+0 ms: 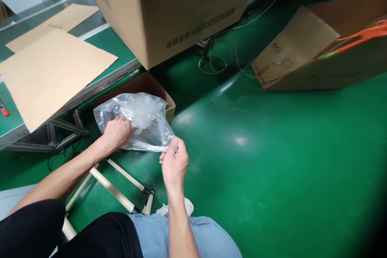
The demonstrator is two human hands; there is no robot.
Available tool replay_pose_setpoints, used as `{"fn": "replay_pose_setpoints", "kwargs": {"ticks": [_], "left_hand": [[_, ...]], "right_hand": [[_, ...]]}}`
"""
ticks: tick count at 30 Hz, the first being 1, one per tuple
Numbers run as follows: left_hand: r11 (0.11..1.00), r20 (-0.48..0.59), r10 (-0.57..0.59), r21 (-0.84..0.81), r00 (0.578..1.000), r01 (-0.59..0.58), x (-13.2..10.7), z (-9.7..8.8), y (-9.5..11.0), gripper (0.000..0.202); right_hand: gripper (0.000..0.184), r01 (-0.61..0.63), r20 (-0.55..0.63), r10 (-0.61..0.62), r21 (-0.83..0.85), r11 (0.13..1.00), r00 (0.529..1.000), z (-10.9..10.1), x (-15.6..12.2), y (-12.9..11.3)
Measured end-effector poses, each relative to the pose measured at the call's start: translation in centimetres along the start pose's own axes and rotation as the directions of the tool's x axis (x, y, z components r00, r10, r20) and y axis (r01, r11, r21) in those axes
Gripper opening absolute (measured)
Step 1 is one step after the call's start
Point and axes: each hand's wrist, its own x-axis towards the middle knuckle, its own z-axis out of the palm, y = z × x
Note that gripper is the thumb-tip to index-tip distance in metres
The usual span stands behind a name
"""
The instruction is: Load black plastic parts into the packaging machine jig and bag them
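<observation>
A clear plastic bag (142,119) hangs in front of a small open cardboard box (151,86) standing on the green floor under the table edge. My left hand (117,132) grips the bag's left side, its fingers closed into the plastic. My right hand (174,160) pinches the bag's lower right corner between thumb and fingers. The bag is crumpled and spread between both hands; what it holds, if anything, I cannot make out.
A large cardboard box (169,8) sits on the green-topped table (117,52), with flat cardboard sheets (48,72) to its left. Another open carton (326,48) lies on the floor at right. Cables (217,62) trail near it. Cream tube legs (117,189) stand by my knees.
</observation>
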Motion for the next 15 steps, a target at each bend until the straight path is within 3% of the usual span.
{"fn": "replay_pose_setpoints", "kwargs": {"ticks": [4,7,10,12,15], "left_hand": [[0.998,-0.108,-0.049,0.022,0.993,0.051,2.4,-1.1,-0.5,0.05],[1.0,-0.152,0.007,-0.019,0.988,-0.01,2.7,-0.9,0.3,0.038],[0.992,-0.26,0.129,0.034,0.957,-0.125,1.1,0.0,1.4,0.022],[0.961,-0.399,0.276,0.107,0.874,-0.255,-0.8,0.8,1.9,0.016],[0.868,-0.53,0.483,0.189,0.697,-0.458,-3.5,2.1,2.2,0.014]], "right_hand": [[0.048,0.002,-0.005,-0.002,0.064,0.998,1.0,0.5,-0.6,0.7],[0.052,-0.015,-0.012,0.016,0.071,0.997,1.0,0.5,-0.7,0.4],[0.06,0.0,-0.004,0.0,0.064,0.998,1.0,0.5,-0.5,-0.5],[0.067,0.013,0.028,-0.015,0.056,0.998,1.0,0.6,-0.3,-1.1],[0.076,-0.002,0.053,-0.001,0.056,0.998,0.999,0.9,-0.2,-1.6]]}}
